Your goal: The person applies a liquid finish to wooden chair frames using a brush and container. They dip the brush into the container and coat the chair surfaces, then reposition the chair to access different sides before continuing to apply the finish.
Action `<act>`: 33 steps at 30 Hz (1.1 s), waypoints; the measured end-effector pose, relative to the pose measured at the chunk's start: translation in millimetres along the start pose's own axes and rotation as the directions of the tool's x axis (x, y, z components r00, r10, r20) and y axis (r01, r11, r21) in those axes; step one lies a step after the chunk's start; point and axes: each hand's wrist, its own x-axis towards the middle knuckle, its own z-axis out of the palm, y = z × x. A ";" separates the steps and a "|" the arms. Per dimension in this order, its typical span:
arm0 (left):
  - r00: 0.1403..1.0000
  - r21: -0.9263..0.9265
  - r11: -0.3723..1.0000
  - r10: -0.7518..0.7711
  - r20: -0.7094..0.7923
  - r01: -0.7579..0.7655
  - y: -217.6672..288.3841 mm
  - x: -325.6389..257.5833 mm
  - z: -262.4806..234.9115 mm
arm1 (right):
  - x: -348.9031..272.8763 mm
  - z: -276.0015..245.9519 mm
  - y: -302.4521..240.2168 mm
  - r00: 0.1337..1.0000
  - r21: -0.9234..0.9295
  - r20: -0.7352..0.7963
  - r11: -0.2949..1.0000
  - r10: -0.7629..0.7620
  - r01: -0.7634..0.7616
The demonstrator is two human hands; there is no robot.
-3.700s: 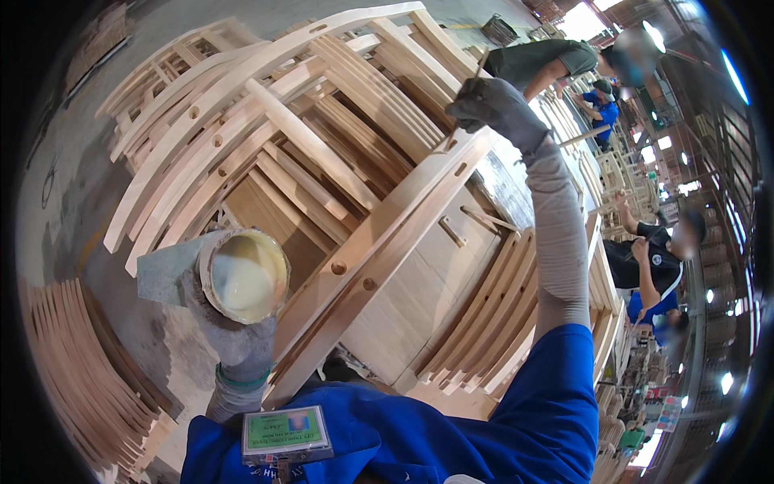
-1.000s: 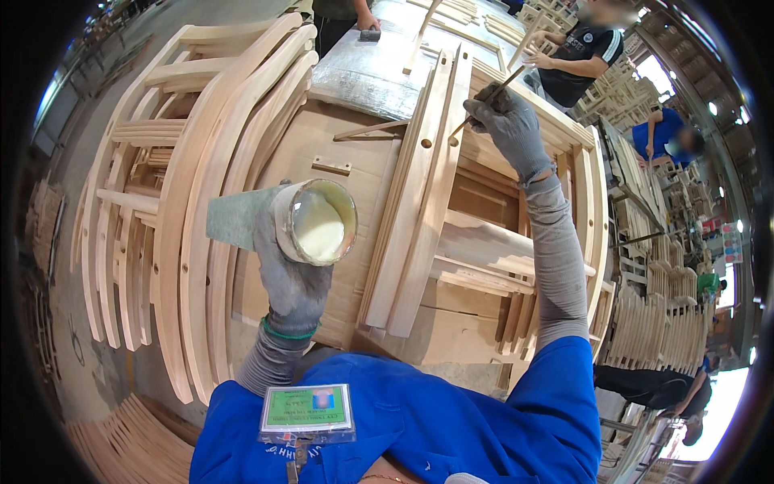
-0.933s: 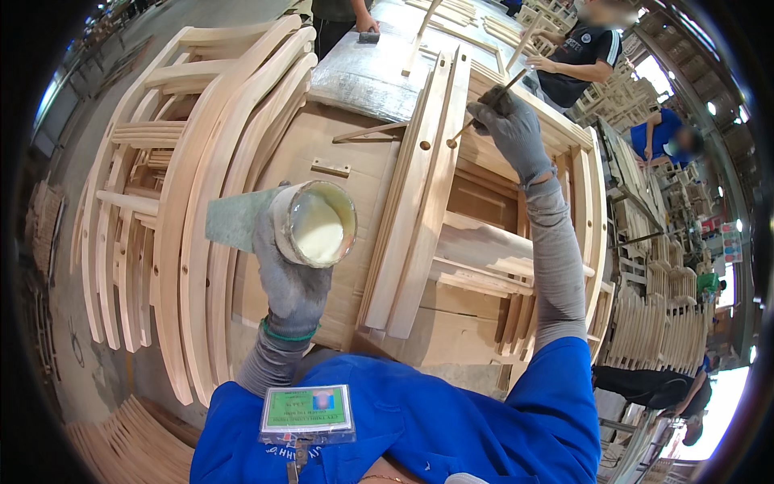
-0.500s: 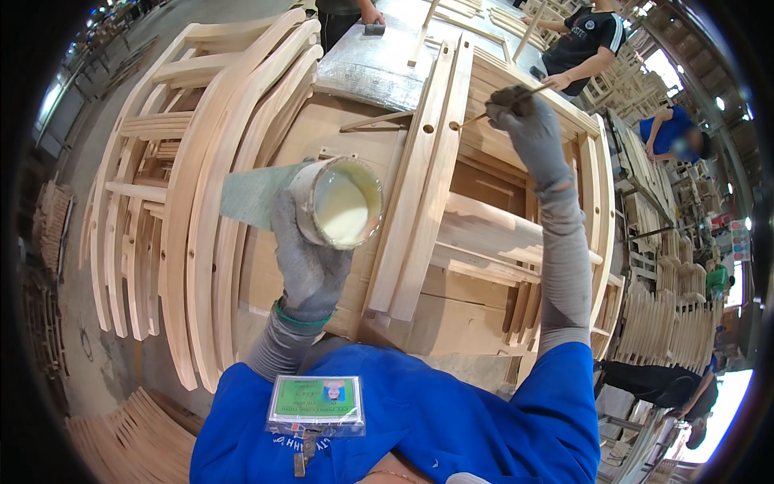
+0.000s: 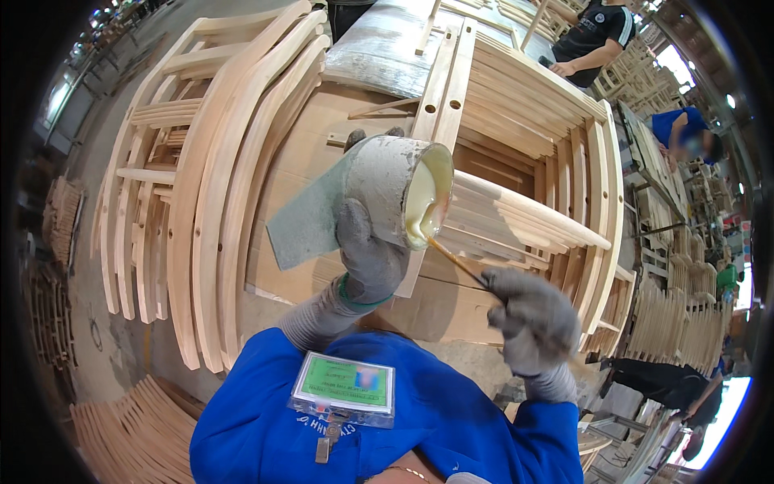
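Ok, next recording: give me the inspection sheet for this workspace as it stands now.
Surface: wooden bench top, partly covered by frames.
Job's things: tilted cup of pale glue; thin stick dipped into it.
Clutter: curved chair frames; slatted frames.
Grippers: gloved left hand grips the cup; gloved right hand holds the stick.
Cables: nothing seen.
Surroundings: two other people beyond the bench; stacked wood parts on the floor.

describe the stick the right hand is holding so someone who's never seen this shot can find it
Start at the big stack of pale wooden chair frames filling the middle of the view. In front of it the gloved left hand tilts a grey can of creamy liquid. The stick runs from the can's mouth down to the gloved right hand: far thinner than any frame rail, its tip dipped in the liquid.
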 end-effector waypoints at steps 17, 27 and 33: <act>0.981 0.138 0.974 -0.169 -0.093 0.181 -44.7 -29.4 3.1 | -26.4 -32.0 11.0 0.813 0.439 -0.516 0.898 0.271 -0.021; 0.991 0.139 0.984 -0.118 0.065 0.108 -33.9 -27.1 -15.5 | -8.1 -313.8 145.4 0.587 -0.114 -0.703 0.751 0.401 -0.650; 0.976 0.065 0.974 -0.217 -0.020 0.218 -25.2 -27.2 -14.5 | -12.5 -336.3 203.0 0.582 -0.179 -0.702 0.689 0.411 -0.702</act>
